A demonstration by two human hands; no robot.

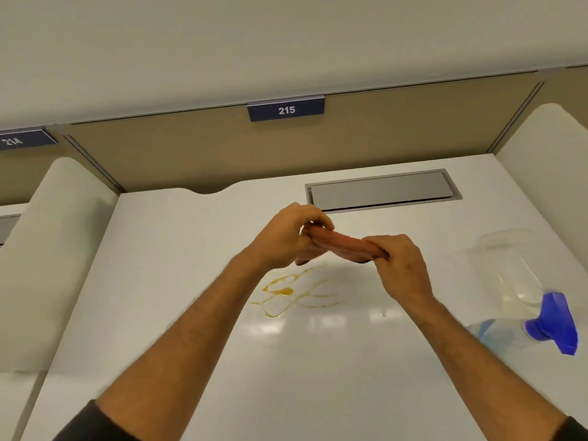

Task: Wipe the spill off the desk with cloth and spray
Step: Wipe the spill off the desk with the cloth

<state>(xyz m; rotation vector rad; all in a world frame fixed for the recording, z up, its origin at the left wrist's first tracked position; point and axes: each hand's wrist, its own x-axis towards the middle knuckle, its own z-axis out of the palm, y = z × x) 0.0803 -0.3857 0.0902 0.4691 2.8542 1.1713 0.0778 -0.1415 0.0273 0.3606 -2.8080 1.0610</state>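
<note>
An orange-brown cloth (342, 241), rolled into a thick strip, is held above the white desk (178, 281). My left hand (286, 240) grips its left end and my right hand (401, 265) grips its right end. Just below the hands, thin yellow-orange streaks of a spill (288, 294) lie on the desk. A clear spray bottle (521, 329) with a blue trigger head lies on its side at the right edge of the desk, apart from both hands.
A grey cable hatch (381, 190) is set into the desk behind the hands. A clear plastic container (509, 262) stands at the right, next to the bottle. White side dividers (54, 249) flank the desk, and a tan back panel carries a sign reading 215 (286, 109).
</note>
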